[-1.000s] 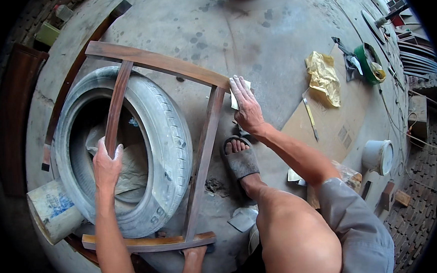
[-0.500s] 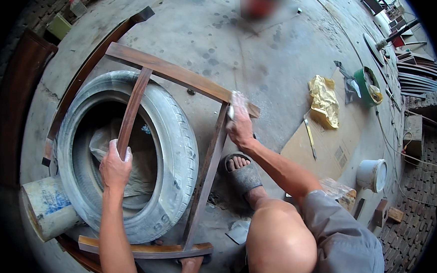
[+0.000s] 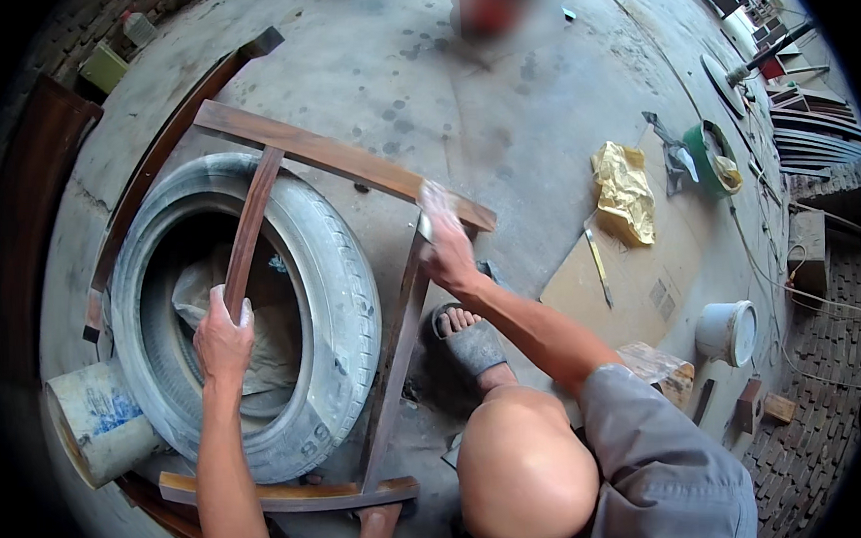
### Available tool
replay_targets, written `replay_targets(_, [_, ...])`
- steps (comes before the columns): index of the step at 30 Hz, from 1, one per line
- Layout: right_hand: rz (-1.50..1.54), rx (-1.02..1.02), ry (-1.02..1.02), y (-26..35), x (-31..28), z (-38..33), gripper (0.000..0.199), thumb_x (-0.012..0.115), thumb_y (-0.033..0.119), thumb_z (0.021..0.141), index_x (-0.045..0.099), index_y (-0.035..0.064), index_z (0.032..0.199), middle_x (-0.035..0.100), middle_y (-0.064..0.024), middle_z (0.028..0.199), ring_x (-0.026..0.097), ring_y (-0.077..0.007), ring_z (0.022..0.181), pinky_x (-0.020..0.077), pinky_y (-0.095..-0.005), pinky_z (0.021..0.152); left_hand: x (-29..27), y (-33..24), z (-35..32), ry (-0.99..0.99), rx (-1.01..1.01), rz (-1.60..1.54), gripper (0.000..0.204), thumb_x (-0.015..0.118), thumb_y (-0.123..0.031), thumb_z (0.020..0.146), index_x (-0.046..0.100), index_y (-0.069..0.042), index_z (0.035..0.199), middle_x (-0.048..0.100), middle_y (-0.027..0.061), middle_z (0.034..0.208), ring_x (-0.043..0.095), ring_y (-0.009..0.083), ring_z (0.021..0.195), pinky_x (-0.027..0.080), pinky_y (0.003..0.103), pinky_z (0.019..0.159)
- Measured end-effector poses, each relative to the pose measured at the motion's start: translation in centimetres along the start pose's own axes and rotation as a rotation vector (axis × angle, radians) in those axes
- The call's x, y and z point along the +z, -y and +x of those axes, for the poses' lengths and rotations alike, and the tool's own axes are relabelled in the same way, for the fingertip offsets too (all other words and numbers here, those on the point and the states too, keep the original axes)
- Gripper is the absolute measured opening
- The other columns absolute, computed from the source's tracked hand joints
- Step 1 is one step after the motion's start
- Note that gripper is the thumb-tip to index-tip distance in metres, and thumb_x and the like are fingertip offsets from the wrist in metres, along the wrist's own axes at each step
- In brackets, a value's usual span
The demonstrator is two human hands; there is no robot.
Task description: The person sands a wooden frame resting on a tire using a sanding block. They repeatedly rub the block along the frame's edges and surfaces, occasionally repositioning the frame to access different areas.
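Observation:
A brown wooden frame made of joined bars leans across a dusty grey tyre on the floor. My left hand is closed around the lower end of its middle bar, over the tyre's opening. Near the right end of the long top bar, my right hand presses against the wood, its fingers whitened with dust and smeared by motion. Something pale shows beneath those fingers, too blurred to name. The frame's curved lower bar lies close to my foot, in front of the tyre.
On the right, a cardboard sheet carries crumpled yellow paper and a yellow utility knife. A green bucket and a white bucket stand beyond. Left of the tyre lies a stained bucket; a long curved wooden piece rests behind it.
The view has shifted slightly. My right hand remains at the top bar's right end, smeared by motion in both frames, and my left hand keeps its grip on the middle bar.

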State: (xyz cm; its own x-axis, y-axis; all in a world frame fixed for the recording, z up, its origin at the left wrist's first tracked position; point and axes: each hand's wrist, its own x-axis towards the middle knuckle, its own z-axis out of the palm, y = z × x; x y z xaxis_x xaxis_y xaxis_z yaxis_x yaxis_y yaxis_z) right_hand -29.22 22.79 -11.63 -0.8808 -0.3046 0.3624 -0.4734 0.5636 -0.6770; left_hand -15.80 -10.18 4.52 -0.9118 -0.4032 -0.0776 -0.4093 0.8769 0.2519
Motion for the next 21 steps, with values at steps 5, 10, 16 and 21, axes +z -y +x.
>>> replay_targets(5, [-0.122, 0.392, -0.080, -5.9, -2.3, -5.7, 0.073, 0.048, -0.003, 0.079, 0.038, -0.0088, 0.150, 0.039, -0.0313, 0.155, 0.032, -0.0449, 0.148, 0.0239, -0.0443, 0.126, 0.7, -0.4, 0.8, -0.036, 0.059, 0.009, 0.038, 0.067, -0.026, 0.093, 0.055, -0.009, 0.125, 0.071, 0.0259, 0.097, 0.068, 0.0481, 0.091, 0.052, 0.056, 0.079])
replay_targets(10, [0.017, 0.041, -0.047, 2.9, 1.5, 2.1, 0.076, 0.046, -0.005, 0.076, 0.036, -0.0089, 0.151, 0.037, -0.0320, 0.156, 0.030, -0.0455, 0.149, 0.0213, -0.0448, 0.127, 0.2, 0.0, 0.1, -0.041, 0.035, 0.026, 0.041, 0.069, -0.026, 0.092, 0.056, -0.008, 0.126, 0.072, 0.0259, 0.097, 0.068, 0.0479, 0.091, 0.053, 0.057, 0.079])
replay_targets(16, [-0.143, 0.236, -0.075, -3.7, -1.5, -3.1, 0.071, 0.045, -0.007, 0.081, 0.037, -0.0053, 0.152, 0.041, -0.0309, 0.154, 0.034, -0.0427, 0.148, 0.0250, -0.0447, 0.125, 0.1, -0.9, 0.9, -0.063, 0.062, 0.005, 0.039, 0.068, -0.025, 0.092, 0.056, -0.009, 0.126, 0.071, 0.0263, 0.096, 0.068, 0.0486, 0.090, 0.052, 0.057, 0.079])
replay_targets(21, [-0.067, -0.013, -0.073, 4.2, 3.2, 6.0, 0.082, 0.053, -0.007, 0.072, 0.037, -0.0061, 0.152, 0.038, -0.0298, 0.157, 0.031, -0.0424, 0.150, 0.0241, -0.0459, 0.126, 0.3, -0.3, 0.4, -0.060, 0.054, 0.005, 0.039, 0.069, -0.025, 0.092, 0.056, -0.010, 0.126, 0.071, 0.0261, 0.095, 0.068, 0.0485, 0.090, 0.052, 0.056, 0.079])
